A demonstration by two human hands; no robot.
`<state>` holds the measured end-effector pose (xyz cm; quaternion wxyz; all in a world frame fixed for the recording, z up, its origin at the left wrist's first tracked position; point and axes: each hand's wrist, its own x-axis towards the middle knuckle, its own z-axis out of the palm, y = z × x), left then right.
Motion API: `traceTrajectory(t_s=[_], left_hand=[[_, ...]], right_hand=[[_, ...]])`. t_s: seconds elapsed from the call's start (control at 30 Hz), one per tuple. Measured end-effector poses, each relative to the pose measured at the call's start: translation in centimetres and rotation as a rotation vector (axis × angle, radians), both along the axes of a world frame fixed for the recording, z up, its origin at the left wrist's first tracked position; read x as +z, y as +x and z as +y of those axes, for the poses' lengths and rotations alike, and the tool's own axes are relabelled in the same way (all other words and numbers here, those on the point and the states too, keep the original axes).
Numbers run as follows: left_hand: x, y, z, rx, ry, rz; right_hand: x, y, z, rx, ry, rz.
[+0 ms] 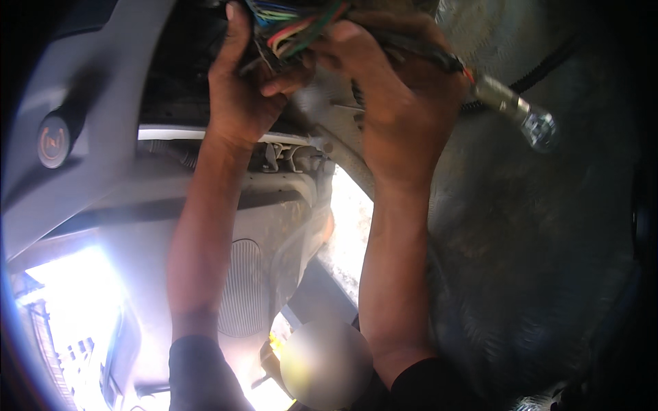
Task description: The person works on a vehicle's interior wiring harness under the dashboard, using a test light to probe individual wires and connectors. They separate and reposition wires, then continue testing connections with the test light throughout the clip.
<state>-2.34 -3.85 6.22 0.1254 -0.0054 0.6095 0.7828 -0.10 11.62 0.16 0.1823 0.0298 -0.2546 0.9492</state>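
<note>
My left hand (250, 96) grips the coloured wires (295, 34) at the top of my view while, close beside them, my right hand (408, 103) holds the dark lead (442, 58) of a bulb (540, 130), so I seem to be probing them, which next calls for steady contact.

A broad, dark grey surface (534, 240) fills the right side of the view, dull and uneven, with faint curved marks showing through the gloom — it looks like a vehicle's floor covering, though the dim, blurred picture makes that hard to tell. Black ribbed tubing (548, 66) lies across its upper part — a single slanting run, rising toward the upper right.
</note>
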Motion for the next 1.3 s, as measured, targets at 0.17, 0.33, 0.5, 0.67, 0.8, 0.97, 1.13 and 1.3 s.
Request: traceTrajectory(t_s=[0.17,0.33,0.5,0.67,0.8,0.97,1.13,1.3], left_hand=[[-0.6,0.4,0.8,0.067,-0.068,0.024],[0.4,-0.1,-3.3,-0.002,0.041,-0.115],[1.9,-0.9,-6.7,0.129,0.136,-0.157],[1.8,-1.5,-5.9,-0.006,0.107,-0.151],[1.8,-0.8,-4.5,0.112,0.005,-0.119],[1.8,-1.9,-6.0,0.216,-0.121,-0.165],[1.5,-0.9,-4.0,0.174,-0.105,-0.179],[0.8,-0.5,-3.8,0.198,-0.117,-0.159]], right_hand=[[-1.8,0.0,0.0,0.086,0.024,-0.069],[-1.6,-1.4,2.7,-0.340,0.915,0.313],[2.8,-2.1,3.2,0.081,0.336,0.397],[3.3,-2.0,3.7,-0.044,0.485,0.395],[4.9,-1.3,4.2,0.005,0.706,0.301],[3.8,-2.4,3.8,-0.085,0.588,0.364],[7.0,-2.5,7.8,0.636,0.400,0.095],[5.3,-1.9,7.4,0.357,0.628,0.219]])
